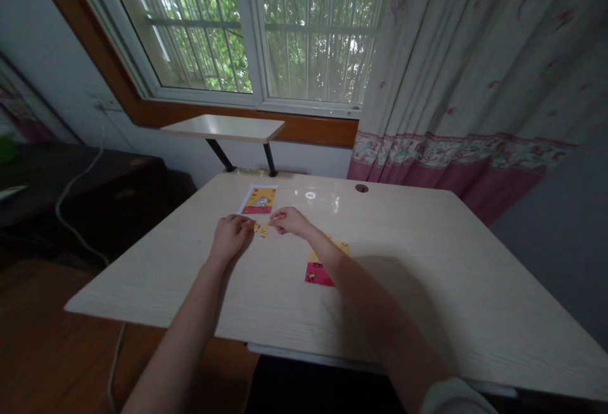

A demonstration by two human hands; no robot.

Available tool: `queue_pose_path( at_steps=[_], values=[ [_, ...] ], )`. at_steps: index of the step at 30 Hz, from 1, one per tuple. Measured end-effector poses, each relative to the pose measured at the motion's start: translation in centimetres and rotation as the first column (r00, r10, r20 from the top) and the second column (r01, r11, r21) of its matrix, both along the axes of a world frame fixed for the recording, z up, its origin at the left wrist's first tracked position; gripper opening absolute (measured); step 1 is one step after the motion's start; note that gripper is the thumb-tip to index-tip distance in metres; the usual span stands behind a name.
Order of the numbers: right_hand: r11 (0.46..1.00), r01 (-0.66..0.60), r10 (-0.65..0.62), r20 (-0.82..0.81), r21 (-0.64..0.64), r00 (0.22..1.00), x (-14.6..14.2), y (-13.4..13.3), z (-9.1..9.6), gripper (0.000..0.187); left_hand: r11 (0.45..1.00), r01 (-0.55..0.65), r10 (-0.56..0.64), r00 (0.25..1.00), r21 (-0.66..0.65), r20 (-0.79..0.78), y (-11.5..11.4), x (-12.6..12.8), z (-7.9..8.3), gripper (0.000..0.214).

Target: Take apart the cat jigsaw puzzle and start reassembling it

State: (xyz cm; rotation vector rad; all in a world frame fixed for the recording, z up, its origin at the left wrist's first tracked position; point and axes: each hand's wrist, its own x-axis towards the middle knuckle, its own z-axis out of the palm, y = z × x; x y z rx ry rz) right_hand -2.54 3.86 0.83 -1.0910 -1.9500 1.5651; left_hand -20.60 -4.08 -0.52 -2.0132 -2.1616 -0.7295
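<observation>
Small yellow puzzle pieces (262,231) lie in a loose cluster on the desk between my two hands. My left hand (230,237) rests palm down at the cluster's left side, fingers loosely bent and fingertips touching the nearest pieces. On the other side, my right hand (291,220) pinches a small puzzle piece between thumb and fingertips, just above the cluster. Beyond them lies a picture card (259,201) with a white animal on yellow and red. A partly assembled puzzle (319,273), red below and yellow above, sits under my right forearm, which hides part of it.
The pale desk (408,287) carries a raised shelf (223,128) on black supports at its back left. A round cable hole (361,188) is near the back edge. Behind are a barred window (308,40) and a curtain (441,85). A white cable (71,192) hangs at left.
</observation>
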Motion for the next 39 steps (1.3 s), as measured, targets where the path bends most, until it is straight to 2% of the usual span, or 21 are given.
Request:
queue_pose_path(
  at_steps=[3, 7, 10, 13, 17, 20, 22, 25, 28, 32, 33, 35, 37, 39],
  values=[
    [1.0, 0.029, -0.029, 0.027, -0.007, 0.999, 0.2, 0.4, -0.3, 0.014, 1.0, -0.018, 0.018, 1.0, -0.014, -0.019, 0.0, 0.0, -0.2, 0.041],
    [0.997, 0.027, -0.032, 0.066, 0.07, 0.997, 0.7, 0.4, -0.1, 0.024, 0.997, -0.07, 0.069, 0.997, -0.043, -0.02, -0.1, -0.1, -0.5, 0.039],
    [0.989, -0.003, -0.007, 0.069, 0.146, 0.998, 2.4, 0.3, 0.7, 0.028, 0.998, -0.033, 0.033, 0.999, -0.051, -0.001, -0.2, 0.3, -0.4, 0.039],
    [0.957, -0.023, -0.004, 0.093, 0.288, 0.996, 6.2, 0.5, 1.5, 0.028, 0.999, 0.028, -0.029, 0.998, -0.032, -0.047, -0.3, 1.4, -0.2, 0.041],
    [0.912, -0.024, -0.021, 0.104, 0.41, 0.994, 13.0, 0.3, 1.4, 0.022, 0.999, 0.036, -0.033, 0.991, 0.021, -0.129, -0.3, 3.7, 0.1, 0.044],
    [0.887, -0.028, -0.063, 0.18, 0.461, 0.982, 17.2, -0.6, 0.6, 0.025, 0.982, 0.181, -0.186, 0.972, -0.043, -0.144, 0.0, 4.8, 0.2, 0.039],
    [0.857, -0.07, -0.07, 0.25, 0.51, 0.966, 18.8, -1.5, 0.0, 0.031, 0.97, 0.224, -0.235, 0.96, -0.09, -0.15, 0.2, 5.0, 0.1, 0.035],
    [0.807, -0.105, -0.122, 0.337, 0.582, 0.933, 19.0, -2.8, -0.9, 0.039, 0.981, 0.165, -0.18, 0.97, -0.105, -0.162, 0.5, 4.6, -0.1, 0.034],
    [0.786, -0.06, -0.245, 0.399, 0.616, 0.884, 17.6, -3.8, -1.6, 0.042, 0.992, 0.097, -0.109, 0.978, -0.075, -0.179, 0.4, 4.1, -0.3, 0.031],
    [0.766, 0.007, -0.322, 0.374, 0.642, 0.87, 15.7, -4.6, -2.1, 0.032, 0.998, 0.045, -0.038, 0.983, 0.037, -0.182, 0.2, 4.6, -0.1, 0.03],
    [0.765, 0.02, -0.319, 0.351, 0.644, 0.881, 15.4, -4.6, -2.1, 0.027, 0.996, 0.073, -0.064, 0.985, 0.051, -0.162, 0.2, 5.1, 0.1, 0.03],
    [0.769, 0.045, -0.302, 0.3, 0.638, 0.905, 15.3, -4.7, -2.3, 0.016, 0.979, 0.2, -0.197, 0.977, 0.032, -0.08, 0.4, 6.7, 0.6, 0.031],
    [0.784, 0.06, -0.279, 0.264, 0.618, 0.923, 15.4, -4.7, -2.4, 0.011, 0.927, 0.374, -0.373, 0.927, -0.03, 0.029, 0.7, 9.0, 1.2, 0.033],
    [0.799, 0.078, -0.273, 0.244, 0.596, 0.93, 15.7, -4.6, -2.5, 0.01, 0.862, 0.496, -0.49, 0.868, -0.1, 0.081, 0.9, 11.5, 1.7, 0.036]
  ],
)
